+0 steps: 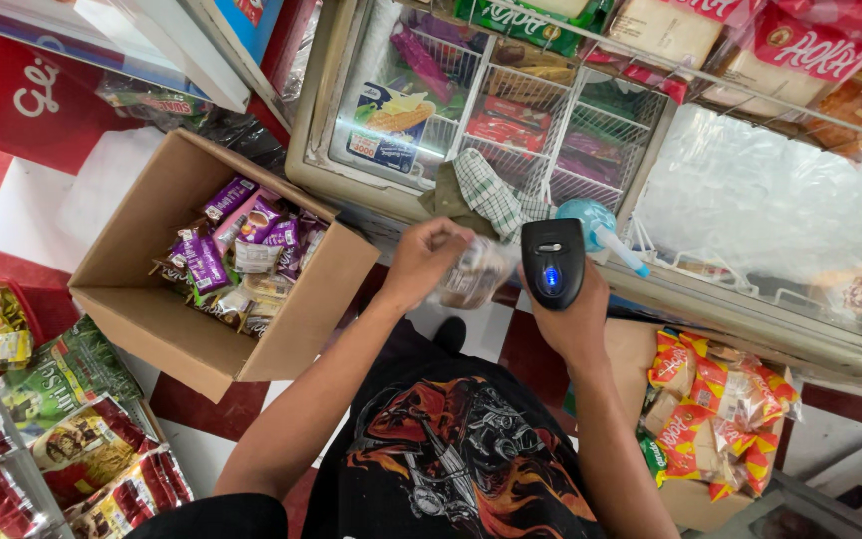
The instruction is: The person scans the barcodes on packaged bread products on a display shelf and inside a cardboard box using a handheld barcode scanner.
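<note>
- Purple-wrapped snack bars (204, 262) plus a few pale wrappers: loose heap inside open brown cardboard box (152, 319), on red-and-white tiled floor (12, 215), left of the person.
- Green, red and yellow snack bags (62, 419): stacked at bottom left, just beside the box.
- Orange-and-yellow packets (715, 409): piled on a second brown carton (695, 504) at lower right, next to right forearm.
- Glass-topped chest freezer (780, 329) across the top: white wire baskets (521, 110) hold red, purple and green wrapped ices; blue-and-yellow carton (389, 122) sits under the left pane. Right compartment is frosted, contents unclear.
- Packaged bread and red-labelled bags (750, 50): on top of freezer, upper right.
- Green-and-white checked cloth (486, 195) and light blue spray bottle (599, 228): on freezer's front edge, just behind the hands.
- Left hand (423, 262): fingers closed around small clear-wrapped packet (471, 274), held mid-air in front of freezer, between box and scanner. Motion-blurred, print unreadable.
- Right hand (576, 314): wrapped tight on black handheld barcode scanner (553, 262), blue light lit, head just beside the packet.
</note>
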